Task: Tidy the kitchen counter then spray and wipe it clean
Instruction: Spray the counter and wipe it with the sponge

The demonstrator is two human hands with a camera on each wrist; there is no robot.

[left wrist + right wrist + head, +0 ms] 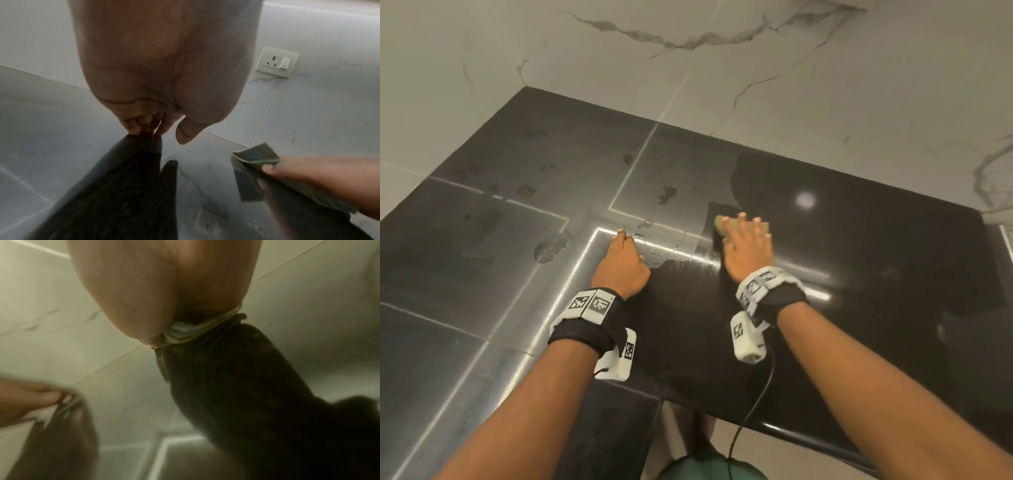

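Note:
The black glossy counter (866, 246) fills the head view and mirrors the wall tiles. My right hand (748, 238) lies flat with straight fingers on a folded grey-green cloth (719, 222) and presses it onto the counter at mid right. The cloth (257, 154) pokes out past that hand's thumb in the left wrist view, and its bunched layers (185, 333) show under the palm in the blurred right wrist view. My left hand (623, 257) rests on its fingertips (141, 129) on the counter just left of the cloth and holds nothing.
Dull wet smudges (551, 246) and spots (666, 195) mark the counter's left half. Marble-look wall tiles (756, 85) close the back and the left corner. A white wall socket (276, 62) sits above the counter. The counter's front edge (808, 442) runs near my body.

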